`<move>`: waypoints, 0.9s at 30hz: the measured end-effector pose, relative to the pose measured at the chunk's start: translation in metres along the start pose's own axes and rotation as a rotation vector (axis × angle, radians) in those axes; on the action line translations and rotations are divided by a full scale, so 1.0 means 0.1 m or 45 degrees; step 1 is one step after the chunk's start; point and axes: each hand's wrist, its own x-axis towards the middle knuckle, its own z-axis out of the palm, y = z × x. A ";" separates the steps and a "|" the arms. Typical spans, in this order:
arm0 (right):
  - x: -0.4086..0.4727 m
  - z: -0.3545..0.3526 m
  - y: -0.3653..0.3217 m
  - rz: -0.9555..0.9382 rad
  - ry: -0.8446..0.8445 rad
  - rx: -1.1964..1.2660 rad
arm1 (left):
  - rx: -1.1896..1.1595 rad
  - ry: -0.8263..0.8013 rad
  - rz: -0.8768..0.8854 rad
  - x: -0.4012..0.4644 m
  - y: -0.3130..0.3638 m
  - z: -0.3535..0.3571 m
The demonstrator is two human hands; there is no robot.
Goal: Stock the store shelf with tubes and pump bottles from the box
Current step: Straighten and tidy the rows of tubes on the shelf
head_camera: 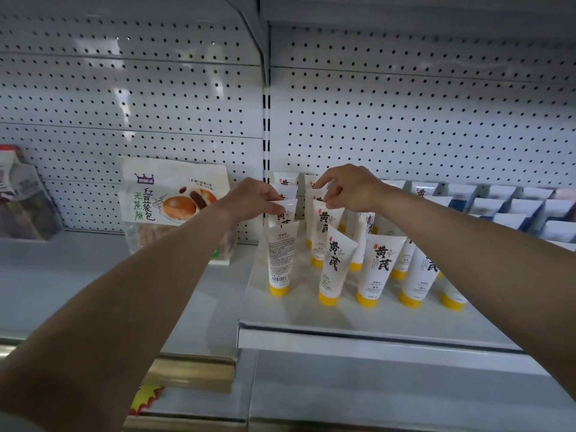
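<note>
White tubes (333,265) with yellow caps and bold black characters stand cap-down in rows on the grey shelf (358,325), before its pegboard back; the front-left tube (280,260) shows its printed back and barcode. Left hand (254,198) pinches the crimped top of a tube (285,210) behind that front-left one; right hand (346,187) pinches the top of a neighbouring tube (324,219) one row right. A snack bag (174,198) leans on the pegboard left of the tubes; white cartons (511,210) stand right.

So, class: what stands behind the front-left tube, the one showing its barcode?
Behind the barcode tube stands a row of more white tubes; the left hand pinches the top of the next one. Their caps and lower bodies are covered.
</note>
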 end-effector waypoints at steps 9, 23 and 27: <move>0.01 0.00 0.02 -0.012 -0.001 0.026 | -0.009 -0.011 -0.007 0.05 -0.05 -0.01; -0.01 0.02 0.01 0.029 0.023 0.038 | -0.042 -0.069 -0.003 0.08 -0.07 -0.03; -0.03 0.02 0.00 0.034 0.026 0.047 | -0.037 -0.070 0.002 0.07 -0.07 -0.03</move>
